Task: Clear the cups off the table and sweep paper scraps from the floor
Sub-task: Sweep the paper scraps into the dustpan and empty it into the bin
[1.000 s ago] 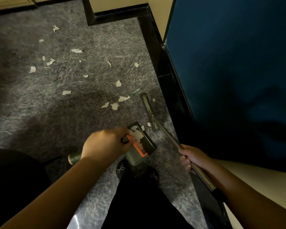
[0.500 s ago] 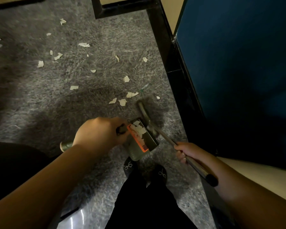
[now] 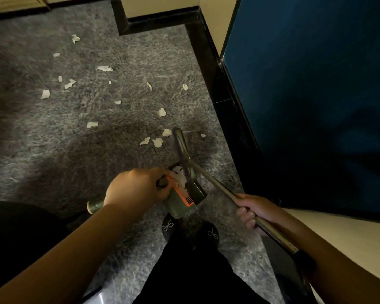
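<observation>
Left hand (image 3: 136, 189) grips dustpan (image 3: 182, 194) handle, right hand (image 3: 255, 212) grips broom (image 3: 184, 150) shaft, broom head resting at dustpan mouth holding white scraps; paper scraps (image 3: 92, 124) scattered on grey floor (image 3: 53, 145) ahead.

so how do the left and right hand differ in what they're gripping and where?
The left hand holds the dustpan at its handle, low near the centre; the right hand grips the broom pole farther right, by the blue panel. The left shows its back with knuckles up; the right shows its curled fingers. Both are closed around a sweeping tool.
</observation>
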Motion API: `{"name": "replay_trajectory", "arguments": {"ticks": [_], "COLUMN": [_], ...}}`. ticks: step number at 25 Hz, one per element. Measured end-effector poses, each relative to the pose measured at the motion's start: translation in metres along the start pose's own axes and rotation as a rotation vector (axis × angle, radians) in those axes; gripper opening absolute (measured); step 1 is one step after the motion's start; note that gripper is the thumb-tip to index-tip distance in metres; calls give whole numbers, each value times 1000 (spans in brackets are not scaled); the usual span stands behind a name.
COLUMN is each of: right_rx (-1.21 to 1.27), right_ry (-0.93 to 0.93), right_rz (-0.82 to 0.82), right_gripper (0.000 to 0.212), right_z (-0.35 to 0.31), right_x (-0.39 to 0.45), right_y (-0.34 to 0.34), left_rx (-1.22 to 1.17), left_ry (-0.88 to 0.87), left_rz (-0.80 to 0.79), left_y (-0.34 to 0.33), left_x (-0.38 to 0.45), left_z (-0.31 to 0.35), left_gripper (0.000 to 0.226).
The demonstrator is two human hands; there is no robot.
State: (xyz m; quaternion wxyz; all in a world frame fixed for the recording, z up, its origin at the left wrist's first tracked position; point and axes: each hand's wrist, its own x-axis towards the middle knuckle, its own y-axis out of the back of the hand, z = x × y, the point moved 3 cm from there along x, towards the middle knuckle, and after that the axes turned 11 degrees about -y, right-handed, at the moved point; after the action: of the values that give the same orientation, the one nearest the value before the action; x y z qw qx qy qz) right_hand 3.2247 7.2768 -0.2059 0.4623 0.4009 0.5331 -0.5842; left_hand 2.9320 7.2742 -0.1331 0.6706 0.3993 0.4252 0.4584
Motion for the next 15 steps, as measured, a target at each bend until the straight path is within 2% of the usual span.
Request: {"name": "replay_trajectory", "arguments": {"ticks": [3, 6, 11, 15], "right_rx": [95, 64, -16, -26], "right_ry": [22, 57, 22, 77], "right_rz": [-28, -27, 50, 58], "right_gripper": [25, 12, 30, 27], "right_z": [-5, -7, -15, -22], "right_x": [-7, -9, -13, -15], "right_y": [-1, -5, -24, -45], "left_rx": [4, -37, -112, -79], "left_ry": [16, 47, 145, 190], "left_rz": [-31, 14, 134, 219], "left_y": [-1, 2, 14, 26], "left_x": [-18, -33, -46, -54], "left_z": [-6, -12, -37, -61], "left_gripper": [34, 32, 29, 27]}}
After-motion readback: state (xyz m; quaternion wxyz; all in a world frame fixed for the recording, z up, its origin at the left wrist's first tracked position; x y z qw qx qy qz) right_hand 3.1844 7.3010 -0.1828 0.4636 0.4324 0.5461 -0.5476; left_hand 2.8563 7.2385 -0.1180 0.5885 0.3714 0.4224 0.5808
